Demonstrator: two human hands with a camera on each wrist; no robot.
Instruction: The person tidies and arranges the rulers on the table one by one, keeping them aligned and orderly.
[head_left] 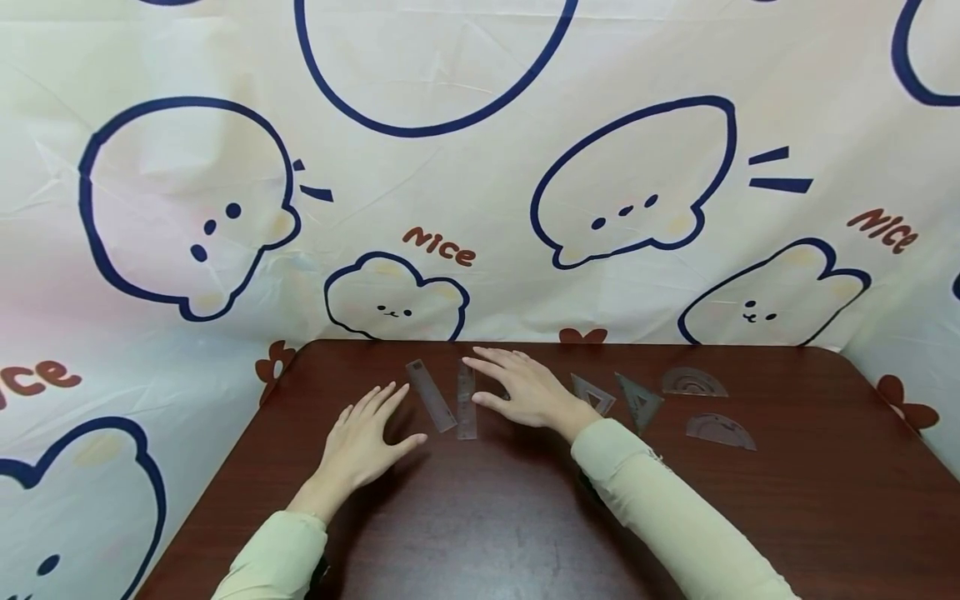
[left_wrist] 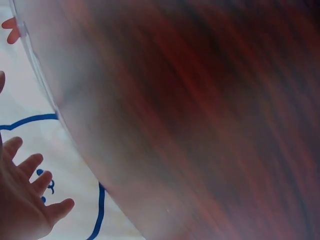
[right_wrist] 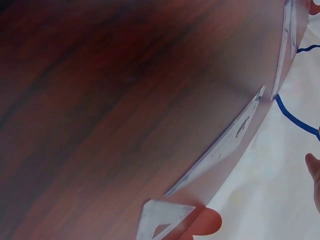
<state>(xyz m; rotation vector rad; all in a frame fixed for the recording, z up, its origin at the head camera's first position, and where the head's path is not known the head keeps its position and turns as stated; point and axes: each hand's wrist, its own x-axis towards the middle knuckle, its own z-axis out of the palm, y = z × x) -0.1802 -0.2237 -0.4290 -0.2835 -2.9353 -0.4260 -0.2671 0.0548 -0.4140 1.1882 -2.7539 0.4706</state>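
My left hand (head_left: 363, 446) hovers over the dark table with its fingers straight and spread, left of a clear ruler (head_left: 431, 398). My right hand (head_left: 528, 392) reaches leftward with extended fingers beside a second clear ruler (head_left: 467, 412), its fingertips close to that ruler's upper end. Contact with the ruler cannot be told. Neither hand grips anything. Right of the right hand lie two clear set squares, one (head_left: 579, 385) near the wrist and another (head_left: 633, 408) farther right. In the right wrist view, a set square (right_wrist: 149, 215) with a cutout shows near the bottom.
Two clear protractors, one (head_left: 693, 382) behind the other (head_left: 720, 430), lie toward the right side of the brown table (head_left: 480, 517). A pale cloth (head_left: 495, 200) with blue-outlined cartoon figures hangs along the table's back and sides.
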